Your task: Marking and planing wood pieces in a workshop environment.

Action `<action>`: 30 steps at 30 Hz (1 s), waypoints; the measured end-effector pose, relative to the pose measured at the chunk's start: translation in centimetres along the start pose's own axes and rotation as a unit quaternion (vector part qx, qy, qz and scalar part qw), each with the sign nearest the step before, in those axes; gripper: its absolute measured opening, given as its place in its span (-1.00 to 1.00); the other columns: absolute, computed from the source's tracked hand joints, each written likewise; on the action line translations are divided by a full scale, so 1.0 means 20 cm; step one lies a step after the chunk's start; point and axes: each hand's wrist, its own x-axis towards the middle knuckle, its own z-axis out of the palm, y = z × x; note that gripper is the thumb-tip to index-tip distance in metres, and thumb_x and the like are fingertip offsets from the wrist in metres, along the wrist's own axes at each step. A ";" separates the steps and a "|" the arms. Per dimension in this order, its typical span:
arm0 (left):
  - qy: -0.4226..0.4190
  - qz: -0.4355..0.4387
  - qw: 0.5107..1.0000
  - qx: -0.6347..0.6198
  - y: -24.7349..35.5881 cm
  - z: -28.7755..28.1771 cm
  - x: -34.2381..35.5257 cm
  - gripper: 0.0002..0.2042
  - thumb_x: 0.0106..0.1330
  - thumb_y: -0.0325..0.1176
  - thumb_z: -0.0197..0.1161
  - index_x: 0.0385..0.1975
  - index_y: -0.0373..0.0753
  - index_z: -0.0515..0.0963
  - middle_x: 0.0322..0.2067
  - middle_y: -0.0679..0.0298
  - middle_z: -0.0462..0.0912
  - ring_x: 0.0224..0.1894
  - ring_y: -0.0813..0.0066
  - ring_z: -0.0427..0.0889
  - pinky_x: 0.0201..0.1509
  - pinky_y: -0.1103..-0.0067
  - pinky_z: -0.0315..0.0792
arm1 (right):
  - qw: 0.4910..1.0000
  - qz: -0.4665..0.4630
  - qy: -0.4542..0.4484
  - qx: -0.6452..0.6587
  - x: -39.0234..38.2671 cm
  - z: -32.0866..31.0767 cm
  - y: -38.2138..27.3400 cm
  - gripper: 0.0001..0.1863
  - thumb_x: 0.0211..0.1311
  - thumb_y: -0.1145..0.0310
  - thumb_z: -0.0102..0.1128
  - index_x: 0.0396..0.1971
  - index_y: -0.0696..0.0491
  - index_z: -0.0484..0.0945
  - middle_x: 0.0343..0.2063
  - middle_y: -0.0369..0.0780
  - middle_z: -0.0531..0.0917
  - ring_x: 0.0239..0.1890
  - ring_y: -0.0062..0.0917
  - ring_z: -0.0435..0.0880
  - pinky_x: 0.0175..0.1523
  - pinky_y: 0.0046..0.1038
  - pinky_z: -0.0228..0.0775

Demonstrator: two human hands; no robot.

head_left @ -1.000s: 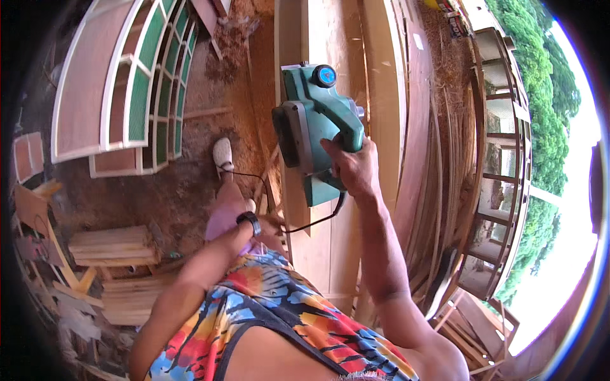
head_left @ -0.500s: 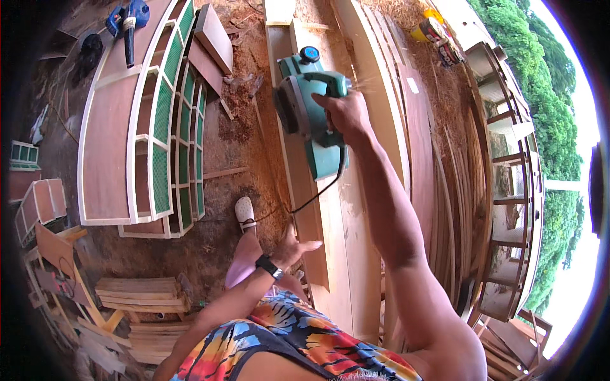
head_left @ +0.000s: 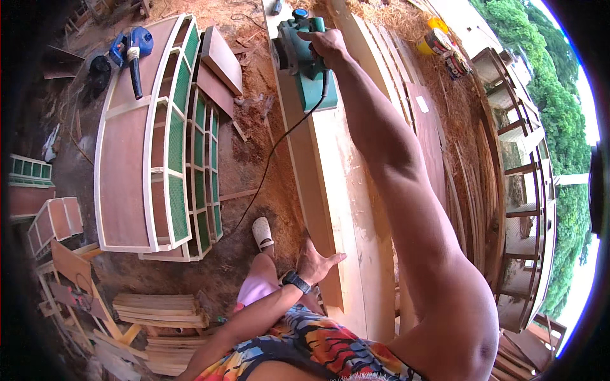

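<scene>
My right hand (head_left: 327, 47) is wrapped round the handle of a teal electric planer (head_left: 319, 92), out at the far end of my stretched arm. The planer's sole rests on a long pale wooden beam (head_left: 316, 168), and its black cord trails back to the left. Close to me, my left hand (head_left: 314, 261) is at the beam's near end. Its thumb lies across the top and its other fingers stretch along the left side, spread rather than closed. A dark watch (head_left: 296, 280) is on that wrist.
Green-meshed wooden frames (head_left: 176, 190) stand at left, with a blue blower (head_left: 135, 54) on top. Stacked planks (head_left: 159, 311) lie at lower left. Right of the beam are boards (head_left: 427, 152) and shavings, with a yellow bucket (head_left: 435, 41) farther off. The cord crosses the floor by my foot.
My right hand has pushed the planer farther away along the beam. The cord now stretches out longer. My left hand still touches the beam near its close end.
</scene>
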 end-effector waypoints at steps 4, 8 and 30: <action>0.033 0.065 0.997 0.001 0.03 0.01 -0.01 0.06 0.00 0.03 0.62 0.37 -0.40 0.10 0.22 -0.17 0.42 0.25 -0.08 0.46 0.32 0.24 0.38 | 1.000 -0.004 -0.014 0.018 -0.27 -0.09 0.06 -0.66 0.09 0.20 0.48 -0.20 0.09 0.70 -0.48 -0.17 0.72 -0.48 -0.52 0.66 -0.28 -0.39 0.54; -0.009 0.000 0.992 0.124 0.00 -0.07 0.01 0.09 -0.03 0.13 0.61 0.35 -0.49 0.17 0.15 -0.23 0.51 0.18 -0.14 0.55 0.26 0.27 0.47 | 0.998 -0.031 0.014 0.044 -0.96 -0.29 0.18 -0.63 0.11 0.28 0.44 -0.08 0.06 0.67 -0.46 -0.27 0.69 -0.49 -0.60 0.61 -0.36 -0.44 0.49; 0.205 0.084 0.959 0.179 0.10 -0.06 0.69 0.31 -0.06 0.07 0.59 0.46 -0.59 -0.20 0.44 -0.31 0.09 0.52 -0.06 0.10 0.57 0.34 0.08 | 0.940 0.321 0.081 0.081 -4.07 -0.99 0.49 -0.70 0.16 0.45 0.45 -0.13 0.19 0.59 -0.58 -0.36 0.57 -0.64 -0.73 0.47 -0.55 -0.61 0.26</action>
